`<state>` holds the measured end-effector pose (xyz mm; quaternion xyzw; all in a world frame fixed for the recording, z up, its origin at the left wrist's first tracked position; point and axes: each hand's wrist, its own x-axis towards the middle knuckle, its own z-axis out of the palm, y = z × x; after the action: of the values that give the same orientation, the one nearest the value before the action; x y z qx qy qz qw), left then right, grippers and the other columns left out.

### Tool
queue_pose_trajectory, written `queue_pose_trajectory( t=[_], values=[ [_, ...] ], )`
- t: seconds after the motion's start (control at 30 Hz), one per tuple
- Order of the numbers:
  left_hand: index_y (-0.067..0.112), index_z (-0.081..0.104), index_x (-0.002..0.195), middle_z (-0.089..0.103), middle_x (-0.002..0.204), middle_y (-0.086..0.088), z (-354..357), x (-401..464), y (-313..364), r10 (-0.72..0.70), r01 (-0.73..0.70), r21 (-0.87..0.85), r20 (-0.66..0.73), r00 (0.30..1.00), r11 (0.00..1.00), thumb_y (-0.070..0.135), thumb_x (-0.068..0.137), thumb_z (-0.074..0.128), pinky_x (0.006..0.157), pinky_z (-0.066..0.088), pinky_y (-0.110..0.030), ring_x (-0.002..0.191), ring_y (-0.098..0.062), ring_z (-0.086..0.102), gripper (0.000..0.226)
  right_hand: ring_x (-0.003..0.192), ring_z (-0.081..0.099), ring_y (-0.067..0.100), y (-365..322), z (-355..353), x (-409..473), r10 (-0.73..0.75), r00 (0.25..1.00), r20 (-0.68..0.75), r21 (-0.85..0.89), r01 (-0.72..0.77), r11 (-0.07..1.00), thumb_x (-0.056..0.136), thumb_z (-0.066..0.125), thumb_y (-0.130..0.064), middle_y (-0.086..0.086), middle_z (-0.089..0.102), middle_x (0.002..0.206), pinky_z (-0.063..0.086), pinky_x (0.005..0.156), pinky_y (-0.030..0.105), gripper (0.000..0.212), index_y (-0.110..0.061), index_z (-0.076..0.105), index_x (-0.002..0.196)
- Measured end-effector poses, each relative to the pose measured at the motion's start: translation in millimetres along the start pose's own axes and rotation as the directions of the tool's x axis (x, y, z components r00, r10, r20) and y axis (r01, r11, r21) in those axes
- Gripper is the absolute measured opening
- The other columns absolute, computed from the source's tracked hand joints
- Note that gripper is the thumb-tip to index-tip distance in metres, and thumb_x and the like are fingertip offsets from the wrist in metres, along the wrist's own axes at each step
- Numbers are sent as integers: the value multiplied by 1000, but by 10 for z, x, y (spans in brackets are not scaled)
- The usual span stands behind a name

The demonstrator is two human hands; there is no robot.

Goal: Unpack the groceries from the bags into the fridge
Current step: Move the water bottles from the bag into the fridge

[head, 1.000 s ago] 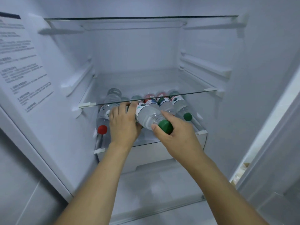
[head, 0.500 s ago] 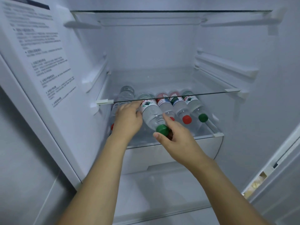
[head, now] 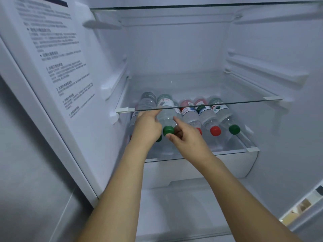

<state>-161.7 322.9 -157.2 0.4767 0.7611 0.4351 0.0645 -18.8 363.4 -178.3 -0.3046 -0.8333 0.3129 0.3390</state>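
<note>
A clear water bottle with a green cap (head: 168,130) lies cap toward me on top of a row of bottles on the fridge's lower glass shelf (head: 232,151). My left hand (head: 147,127) holds its left side, fingers curled up along the body. My right hand (head: 186,137) holds it at the neck, thumb under the cap and index finger along its right side. To the right lie a red-capped bottle (head: 215,131) and a green-capped bottle (head: 234,129). Another green cap (head: 159,139) peeks out below my left hand. Bottles at the far left are mostly hidden.
A bare glass shelf (head: 227,102) hangs just above the bottles, close over my fingers. A white drawer (head: 232,165) sits under the bottle shelf. The fridge's left wall carries a printed label (head: 61,67). Another glass shelf (head: 192,6) spans the top.
Both hands have pushed the green-capped bottle further back and to the left, onto the row. My right hand has slid from over the cap to the neck. The camera has moved closer.
</note>
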Motion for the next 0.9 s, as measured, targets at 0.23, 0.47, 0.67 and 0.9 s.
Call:
queue_pose_trajectory(
  t=[0.23,0.47,0.67,0.9],
  values=[
    [28,57,136,36,147,-12,-18,-60,59,-37,37,-2,-16,999,999,-7,82,40,116,30,-30,133,-25,43,67,119,44,27,137,58,346,-37,995,-98,-334,3,943,93,61,-40,6,55,129,33,96,34,58,-16,47,143],
    [31,61,132,38,147,-13,39,3,-38,3,-1,48,-42,999,999,-1,76,41,119,27,-39,144,-26,28,68,133,40,25,179,63,538,4,1000,1,-413,-3,911,95,56,-43,3,47,146,31,106,38,57,-18,44,145],
    [30,61,131,43,144,-14,48,19,-46,26,-24,59,-31,999,998,7,73,37,119,27,-39,144,-28,25,67,131,44,26,106,67,482,36,999,38,-328,-21,944,96,56,-34,7,50,143,38,104,37,56,-12,42,145],
    [21,54,137,56,136,-5,27,-68,25,127,-127,140,13,992,982,9,92,47,117,25,-42,135,-26,32,47,131,40,26,-6,-114,277,86,994,70,-271,-64,960,99,52,-24,13,47,142,29,100,27,45,-4,44,139]
  ],
)
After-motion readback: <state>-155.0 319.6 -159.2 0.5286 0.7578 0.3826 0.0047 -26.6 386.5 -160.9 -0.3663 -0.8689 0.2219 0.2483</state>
